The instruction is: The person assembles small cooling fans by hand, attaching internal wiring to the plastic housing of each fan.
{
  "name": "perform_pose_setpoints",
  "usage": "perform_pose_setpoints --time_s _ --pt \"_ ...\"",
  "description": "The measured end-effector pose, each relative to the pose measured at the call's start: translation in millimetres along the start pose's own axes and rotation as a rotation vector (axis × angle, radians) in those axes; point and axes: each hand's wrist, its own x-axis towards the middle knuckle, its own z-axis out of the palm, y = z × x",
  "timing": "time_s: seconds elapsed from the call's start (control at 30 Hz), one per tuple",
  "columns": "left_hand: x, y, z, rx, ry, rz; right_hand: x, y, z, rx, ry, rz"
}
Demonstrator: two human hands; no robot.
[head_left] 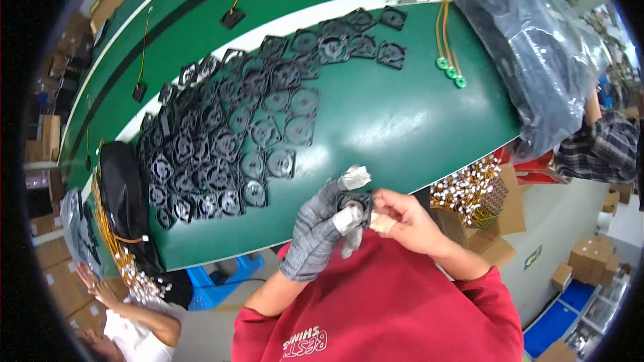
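My left hand (318,228), in a grey knit glove with pale coverings on the fingertips, is closed around a small square black fan frame (366,205) in front of my chest. My bare right hand (414,225) has its thumb and forefinger at the right edge of that frame, with a beige wrap on the thumb. What lies between those two fingertips is partly hidden. Beyond my hands, many similar black fan frames (261,133) lie in crowded rows on the green work table (382,127).
Three green rings on orange-yellow wires (451,72) lie at the far right, beside a large plastic bag (523,47). A carton of white-plugged wires (469,191) stands right of the table. More wires (127,261) hang over a black bundle at left. Another person (137,325) is at lower left.
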Motion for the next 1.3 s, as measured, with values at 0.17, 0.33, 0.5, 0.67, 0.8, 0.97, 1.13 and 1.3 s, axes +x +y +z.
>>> perform_pose_setpoints --time_s 0.17,0.33,0.5,0.67,0.8,0.97,1.13,1.3 --pt "-2.8 1.1 -1.6 -0.010 0.051 -0.033 -2.1 -5.4 10.9 0.099 -0.012 0.006" --pt "-5.2 3.1 0.5 0.011 0.145 -0.012 -1.0 -1.4 12.0 0.111 -0.038 0.026" --pt "-5.2 -1.1 4.1 0.077 0.136 0.125 0.6 -7.0 12.2 0.030 -0.025 0.035" --pt "-8.5 -1.1 8.1 0.176 0.164 0.137 -2.2 -4.8 6.3 -0.024 -0.036 -0.018" --pt "-12.7 3.0 3.6 0.212 -0.066 0.093 -2.9 -17.3 -9.1 -0.163 -0.127 -0.025" --pt "-10.5 17.7 -0.3 1.112 -0.389 0.561 1.1 -35.3 -28.8 -0.136 -0.336 0.209" --pt "-10.6 14.1 15.1 1.436 -0.152 0.718 -0.2 -23.7 -30.8 -0.082 -0.230 0.146" --pt "-12.2 23.7 29.4 1.502 -0.117 0.953 -8.5 -35.4 -10.4 -0.357 -0.013 -0.091"
